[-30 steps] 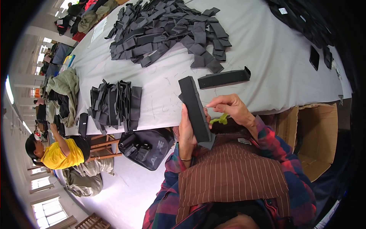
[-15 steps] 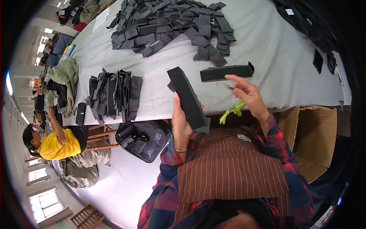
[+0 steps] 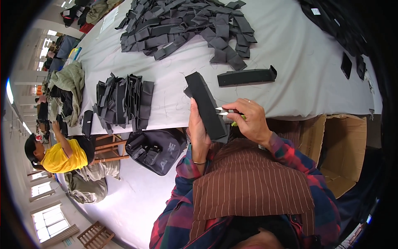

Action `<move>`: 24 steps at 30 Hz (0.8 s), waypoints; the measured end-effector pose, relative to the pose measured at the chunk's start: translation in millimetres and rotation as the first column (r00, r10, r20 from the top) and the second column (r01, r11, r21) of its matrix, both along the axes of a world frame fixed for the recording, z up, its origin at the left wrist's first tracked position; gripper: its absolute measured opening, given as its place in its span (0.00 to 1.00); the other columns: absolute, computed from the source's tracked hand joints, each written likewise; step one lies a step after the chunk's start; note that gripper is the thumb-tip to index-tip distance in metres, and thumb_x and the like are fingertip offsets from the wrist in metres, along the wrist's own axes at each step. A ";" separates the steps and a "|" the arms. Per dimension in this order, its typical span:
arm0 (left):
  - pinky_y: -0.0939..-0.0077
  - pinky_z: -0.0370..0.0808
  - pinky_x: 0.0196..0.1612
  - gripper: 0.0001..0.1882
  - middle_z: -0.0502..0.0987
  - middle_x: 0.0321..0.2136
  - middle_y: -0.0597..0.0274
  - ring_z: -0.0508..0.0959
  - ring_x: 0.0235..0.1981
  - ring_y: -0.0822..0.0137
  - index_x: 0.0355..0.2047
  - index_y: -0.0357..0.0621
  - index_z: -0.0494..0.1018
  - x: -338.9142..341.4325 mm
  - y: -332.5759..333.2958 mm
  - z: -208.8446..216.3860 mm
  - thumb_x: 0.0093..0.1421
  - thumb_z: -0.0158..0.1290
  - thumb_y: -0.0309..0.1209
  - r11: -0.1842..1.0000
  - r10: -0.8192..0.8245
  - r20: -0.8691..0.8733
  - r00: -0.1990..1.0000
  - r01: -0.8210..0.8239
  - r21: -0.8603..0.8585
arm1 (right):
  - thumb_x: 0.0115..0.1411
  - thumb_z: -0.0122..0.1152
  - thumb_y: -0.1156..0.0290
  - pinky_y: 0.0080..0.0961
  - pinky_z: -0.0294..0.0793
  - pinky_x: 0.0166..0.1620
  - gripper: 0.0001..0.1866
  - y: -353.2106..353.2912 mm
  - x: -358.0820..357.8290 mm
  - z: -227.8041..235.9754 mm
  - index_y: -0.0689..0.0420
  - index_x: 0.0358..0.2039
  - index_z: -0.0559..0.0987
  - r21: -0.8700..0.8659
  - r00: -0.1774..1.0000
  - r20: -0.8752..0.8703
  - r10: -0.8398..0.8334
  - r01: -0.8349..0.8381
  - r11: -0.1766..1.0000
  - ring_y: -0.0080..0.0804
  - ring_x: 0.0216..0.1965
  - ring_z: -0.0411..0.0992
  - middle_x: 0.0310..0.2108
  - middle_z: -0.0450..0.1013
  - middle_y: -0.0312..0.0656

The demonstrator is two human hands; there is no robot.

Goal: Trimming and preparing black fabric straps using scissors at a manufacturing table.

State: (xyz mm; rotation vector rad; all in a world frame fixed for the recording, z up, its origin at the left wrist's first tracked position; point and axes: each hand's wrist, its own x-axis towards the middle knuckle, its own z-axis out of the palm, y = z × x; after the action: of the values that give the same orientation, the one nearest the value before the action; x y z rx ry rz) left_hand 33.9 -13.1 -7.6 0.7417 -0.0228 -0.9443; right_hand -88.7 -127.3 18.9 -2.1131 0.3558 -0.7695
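My left hand (image 3: 199, 128) is closed round a black fabric strip (image 3: 204, 106), held tilted above the table's near edge. A greyer layer peeks out along its lower right side. In my right hand (image 3: 253, 122) is a pair of thread snips (image 3: 227, 111), its two pointed blades apart at the strip's right edge. Whether a thread lies between the blades is too small to tell. A bit of the snips' yellow-green ribbon (image 3: 236, 120) shows by my fingers. Just beyond lies another black strip (image 3: 246, 77), its right end curled up.
A large heap of dark grey fabric pieces (image 3: 182, 29) covers the far middle. Stacked strips (image 3: 124, 101) stand at the left. Below the edge are a dark bag (image 3: 166, 155) and an open cardboard box (image 3: 344, 153). A person in yellow (image 3: 68, 155) works at far left.
My right hand has come down and left, bringing the snips' blades to the strip's edge; its raised finger is now bent. The left hand with the strip has barely moved.
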 end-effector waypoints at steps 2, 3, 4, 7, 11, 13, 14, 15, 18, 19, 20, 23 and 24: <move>0.77 0.75 0.35 0.23 0.75 0.33 0.63 0.75 0.31 0.72 0.43 0.42 0.69 -1.8 0.6 0.5 0.69 0.36 0.49 0.999 0.012 0.001 1.000 -0.012 0.051 | 0.49 0.63 0.75 0.31 0.65 0.31 0.09 1.5 -0.5 -0.2 0.56 0.33 0.79 0.000 1.000 0.014 -0.013 0.013 1.000 0.39 0.27 0.68 0.25 0.72 0.40; 0.78 0.74 0.34 0.24 0.75 0.33 0.63 0.75 0.31 0.72 0.43 0.42 0.69 -2.4 -0.4 1.5 0.69 0.36 0.50 0.995 0.021 0.003 1.000 -0.021 0.101 | 0.48 0.63 0.76 0.30 0.65 0.31 0.09 1.5 -0.9 -0.8 0.56 0.33 0.79 0.000 0.999 0.028 -0.029 0.029 1.000 0.39 0.26 0.68 0.25 0.72 0.40; 0.78 0.74 0.34 0.24 0.75 0.33 0.63 0.75 0.31 0.72 0.43 0.42 0.69 -1.7 -0.6 -1.6 0.69 0.36 0.50 0.995 0.020 0.002 1.000 -0.020 0.101 | 0.48 0.63 0.76 0.30 0.65 0.31 0.09 1.2 -1.5 -1.2 0.56 0.33 0.79 -0.001 0.999 0.027 -0.031 0.031 1.000 0.39 0.26 0.68 0.25 0.72 0.40; 0.77 0.75 0.33 0.25 0.74 0.32 0.62 0.75 0.29 0.71 0.43 0.41 0.69 -0.2 1.9 -3.0 0.68 0.36 0.51 1.000 -0.021 -0.019 1.000 0.021 -0.011 | 0.48 0.64 0.76 0.30 0.66 0.32 0.09 0.6 -1.8 1.3 0.57 0.32 0.79 -0.033 1.000 0.016 -0.011 0.012 0.999 0.39 0.26 0.69 0.25 0.72 0.41; 0.77 0.74 0.28 0.28 0.74 0.28 0.61 0.74 0.26 0.70 0.41 0.40 0.69 -1.3 1.2 2.7 0.66 0.37 0.54 0.997 -0.020 0.017 1.000 0.018 0.079 | 0.50 0.63 0.77 0.29 0.67 0.32 0.07 -5.0 -5.9 3.4 0.58 0.32 0.79 0.047 0.999 -0.024 -0.039 0.040 0.998 0.37 0.26 0.69 0.25 0.73 0.41; 0.78 0.73 0.26 0.29 0.72 0.28 0.62 0.74 0.26 0.70 0.40 0.40 0.69 -1.1 2.5 4.7 0.65 0.38 0.56 0.997 -0.061 0.010 0.998 0.060 0.042 | 0.50 0.62 0.77 0.28 0.68 0.31 0.06 -4.5 -4.7 7.4 0.58 0.32 0.79 0.146 0.998 -0.031 -0.062 0.066 0.987 0.36 0.26 0.69 0.26 0.74 0.40; 0.78 0.73 0.26 0.28 0.72 0.27 0.62 0.74 0.25 0.70 0.40 0.40 0.69 -3.1 1.6 10.1 0.65 0.38 0.56 0.992 -0.039 0.015 0.999 0.037 0.124 | 0.51 0.62 0.77 0.28 0.68 0.31 0.06 -2.0 -2.8 9.7 0.58 0.31 0.79 0.206 0.999 0.001 -0.034 0.033 0.978 0.36 0.26 0.69 0.26 0.74 0.40; 0.78 0.72 0.26 0.28 0.72 0.27 0.62 0.74 0.25 0.70 0.40 0.40 0.70 -4.5 0.8 12.8 0.65 0.38 0.56 0.979 -0.019 0.021 1.000 0.014 0.205 | 0.51 0.61 0.77 0.27 0.68 0.30 0.06 -0.7 -1.7 10.8 0.58 0.31 0.79 0.264 0.999 0.034 -0.007 -0.002 0.964 0.36 0.25 0.70 0.26 0.74 0.40; 0.77 0.75 0.27 0.25 0.75 0.26 0.62 0.75 0.24 0.71 0.39 0.42 0.70 -2.2 -1.8 -1.1 0.66 0.39 0.53 0.998 -0.021 0.002 1.000 0.020 0.052 | 0.51 0.62 0.76 0.27 0.68 0.31 0.06 -0.1 0.0 -2.8 0.58 0.32 0.79 0.123 0.995 -0.020 0.093 -0.090 0.988 0.36 0.26 0.70 0.26 0.74 0.41; 0.77 0.75 0.27 0.25 0.75 0.26 0.62 0.75 0.24 0.71 0.39 0.42 0.70 -2.5 -2.9 -4.1 0.66 0.39 0.53 0.999 -0.016 0.004 1.000 0.016 0.049 | 0.51 0.62 0.76 0.27 0.68 0.31 0.06 -0.7 -1.4 -1.9 0.58 0.32 0.79 0.121 0.995 -0.019 0.098 -0.095 0.988 0.36 0.26 0.70 0.26 0.74 0.41; 0.77 0.75 0.27 0.25 0.75 0.27 0.62 0.75 0.24 0.71 0.40 0.42 0.70 -3.9 -4.6 -4.4 0.66 0.40 0.53 0.999 0.017 -0.037 0.999 -0.015 0.052 | 0.51 0.62 0.76 0.27 0.68 0.31 0.07 -0.7 -3.0 1.2 0.58 0.32 0.79 0.106 0.993 -0.049 0.106 -0.100 0.989 0.36 0.27 0.70 0.26 0.74 0.41; 0.76 0.76 0.30 0.25 0.75 0.29 0.62 0.76 0.26 0.71 0.40 0.43 0.70 -7.4 -6.9 0.8 0.66 0.41 0.53 0.997 0.045 -0.047 0.998 -0.042 0.070 | 0.50 0.63 0.75 0.28 0.68 0.31 0.07 1.9 0.2 5.6 0.57 0.32 0.79 0.081 0.992 -0.035 0.120 -0.117 0.990 0.37 0.27 0.70 0.26 0.74 0.41; 0.75 0.77 0.32 0.24 0.75 0.30 0.62 0.76 0.28 0.71 0.41 0.43 0.70 -7.7 -7.8 2.4 0.66 0.41 0.53 0.996 0.035 -0.017 0.999 -0.033 0.084 | 0.50 0.63 0.75 0.28 0.69 0.31 0.07 2.8 2.6 6.5 0.57 0.32 0.79 0.070 0.992 0.011 0.123 -0.123 0.990 0.37 0.27 0.71 0.25 0.74 0.40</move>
State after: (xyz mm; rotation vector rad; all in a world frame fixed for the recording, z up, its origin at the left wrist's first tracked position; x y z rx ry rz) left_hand 26.2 -20.9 -5.2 0.8089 0.0455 -0.9237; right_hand -86.1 -124.5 25.4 -2.0452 0.2429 -0.6823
